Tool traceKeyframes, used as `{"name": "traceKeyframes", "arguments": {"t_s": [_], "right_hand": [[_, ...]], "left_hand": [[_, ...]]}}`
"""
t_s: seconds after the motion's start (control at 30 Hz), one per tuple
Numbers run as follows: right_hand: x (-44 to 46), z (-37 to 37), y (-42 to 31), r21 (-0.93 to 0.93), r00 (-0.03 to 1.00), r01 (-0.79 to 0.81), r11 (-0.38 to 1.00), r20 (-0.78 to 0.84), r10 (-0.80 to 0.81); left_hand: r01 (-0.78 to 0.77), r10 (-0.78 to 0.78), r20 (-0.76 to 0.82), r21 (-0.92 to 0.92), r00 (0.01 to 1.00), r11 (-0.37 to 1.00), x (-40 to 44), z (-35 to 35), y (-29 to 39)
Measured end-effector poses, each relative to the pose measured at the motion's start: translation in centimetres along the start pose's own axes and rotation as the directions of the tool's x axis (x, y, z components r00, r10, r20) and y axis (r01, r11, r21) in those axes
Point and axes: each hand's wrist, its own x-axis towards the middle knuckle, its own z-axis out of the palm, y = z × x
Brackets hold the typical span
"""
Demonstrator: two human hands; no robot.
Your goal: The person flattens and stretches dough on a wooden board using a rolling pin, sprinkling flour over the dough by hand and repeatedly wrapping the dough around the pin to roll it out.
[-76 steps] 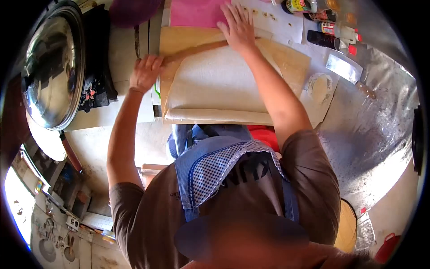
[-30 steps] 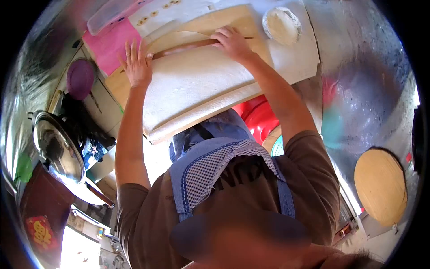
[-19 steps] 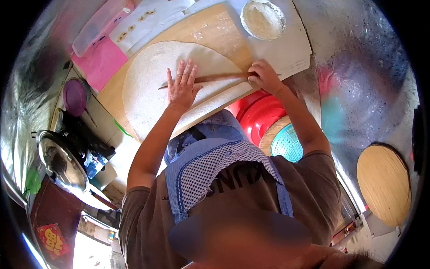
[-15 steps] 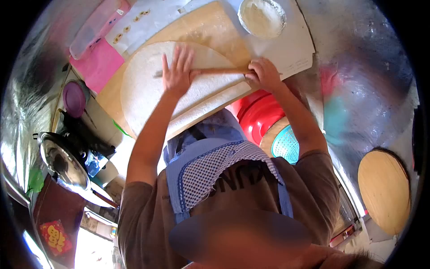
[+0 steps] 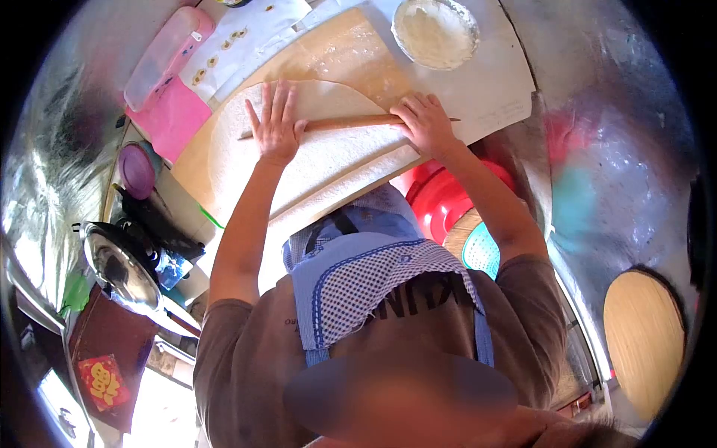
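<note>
A large thin sheet of dough [image 5: 231, 168] lies over a wooden board [image 5: 340, 56], with a folded or rolled strip along its near edge. Across the dough rests a slender wooden rolling pin [image 5: 347, 122], tapered at both ends. My left hand [image 5: 275, 131] is open and palm down over the pin's left part, fingers spread toward the far side. The pin's left tip sticks out past it. Near the other end, my right hand [image 5: 424, 123] curls over the pin, its fingertips partly hidden, and the right tip shows beyond the knuckles.
A bowl of flour [image 5: 435, 33] stands beyond the board. Left of it are a pink case [image 5: 166, 56] and a pink sheet [image 5: 168, 119]. Below the table edge are a red basin [image 5: 441, 205] and a turquoise strainer [image 5: 482, 250]. A metal pan [image 5: 123, 269] sits at left.
My left hand has shifted left along the rolling pin, and its thumb and fingers remain spread. My right hand now lies more over the pin's end. The whole view has shifted slightly.
</note>
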Motion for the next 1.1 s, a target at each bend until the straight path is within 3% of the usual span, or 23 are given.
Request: {"name": "traceKeyframes", "arguments": {"t_s": [0.07, 0.1, 0.17, 0.3, 0.33, 0.4, 0.47, 0.57, 0.6, 0.67, 0.7, 0.73, 0.77, 0.8, 0.9, 0.97, 1.03, 1.07, 1.1], "right_hand": [[1.0, 0.3, 0.6, -0.075, 1.0, 0.015, 0.997, -0.002, -0.015], [1.4, 0.4, 0.5, -0.065, 1.0, 0.015, 0.998, 0.002, -0.015], [2.2, 0.3, 0.7, -0.066, 0.998, -0.01, 0.998, -0.067, 0.006], [2.7, 0.5, 1.1, -0.079, 0.992, -0.04, 0.996, -0.121, 0.03], [1.7, 0.3, 1.3, 0.0, 0.992, -0.098, 0.995, -0.077, 0.098], [-1.1, -0.4, 1.1, 0.075, 0.983, -0.178, 0.981, -0.033, 0.181], [-4.3, -0.8, 1.0, 0.165, 0.993, -0.114, 0.98, 0.05, 0.107], [-5.9, -1.2, 1.5, -0.008, 1.0, -0.014, 1.0, 0.026, 0.015], [-6.0, -1.6, 1.7, -0.101, 0.998, 0.035, 0.994, 0.051, -0.03], [-5.7, -1.1, 2.7, -0.13, 1.0, 0.025, 0.991, 0.012, -0.024], [-4.9, -0.8, 3.6, -0.168, 0.999, 0.025, 0.986, -0.036, -0.031], [-3.8, -0.9, 4.5, -0.17, 0.999, 0.028, 0.985, -0.036, -0.034], [-3.1, -1.3, 4.8, -0.175, 0.999, -0.002, 0.985, -0.037, -0.005], [-2.9, -1.6, 4.8, -0.185, 0.999, -0.03, 0.982, -0.04, 0.023], [-4.2, -1.2, 4.3, -0.098, 0.996, -0.09, 0.991, -0.027, 0.088], [-5.7, -1.8, 2.4, -0.048, 0.976, -0.165, 0.985, 0.138, 0.17], [-8.0, -0.1, 2.0, -0.083, 0.993, -0.081, 0.993, 0.076, 0.087], [-8.1, 0.5, 2.4, -0.127, 1.0, 0.005, 0.992, 0.02, -0.003], [-7.1, -0.2, 2.3, -0.111, 0.999, -0.017, 0.994, 0.029, 0.02]], "left_hand": [[-0.003, 0.003, -0.114, -0.005, 0.993, 1.0, 3.3, -0.6, -0.7], [-0.004, -0.018, -0.232, -0.095, 0.973, 0.995, 5.9, -1.1, -0.9], [-0.018, -0.01, -0.3, -0.093, 0.954, 0.996, 10.4, -2.2, -1.2], [0.024, -0.026, -0.251, -0.012, 0.968, 1.0, 13.7, -3.6, -1.2], [0.026, -0.029, -0.254, -0.014, 0.967, 1.0, 12.4, -3.5, -0.9], [-0.1, 0.08, -0.275, -0.059, 0.958, 0.993, 7.5, -3.2, 0.6], [-0.116, 0.117, -0.017, 0.028, 0.993, 0.993, 2.3, -2.8, 3.3], [-0.188, 0.191, 0.076, -0.046, 0.979, 0.981, -0.8, 0.0, 4.3], [-0.189, 0.193, 0.076, -0.051, 0.978, 0.981, 0.3, 0.2, 4.2], [-0.254, 0.241, -0.163, -0.063, 0.957, 0.965, 4.0, 0.2, 3.3], [-0.253, 0.24, -0.162, -0.062, 0.957, 0.966, 6.0, -0.9, 3.5], [-0.162, 0.177, -0.035, 0.261, 0.984, 0.952, 8.4, -2.5, 4.1], [-0.103, 0.073, 0.076, 0.556, 0.994, 0.825, 9.8, -3.2, 4.6], [-0.073, 0.104, -0.044, 0.456, 0.994, 0.887, 11.3, -3.1, 4.2], [-0.049, 0.063, -0.012, 0.478, 0.998, 0.877, 10.0, -3.1, 4.2], [-0.102, 0.085, 0.061, 0.369, 0.995, 0.924, 5.1, -3.1, 4.5], [-0.177, 0.052, 0.337, 0.353, 0.94, 0.919, 1.2, -2.0, 5.4], [-0.268, 0.266, -0.073, -0.019, 0.961, 0.963, 0.0, 0.7, 3.8], [-0.19, 0.18, 0.086, 0.129, 0.98, 0.973, 1.8, -0.6, 4.3]]}}
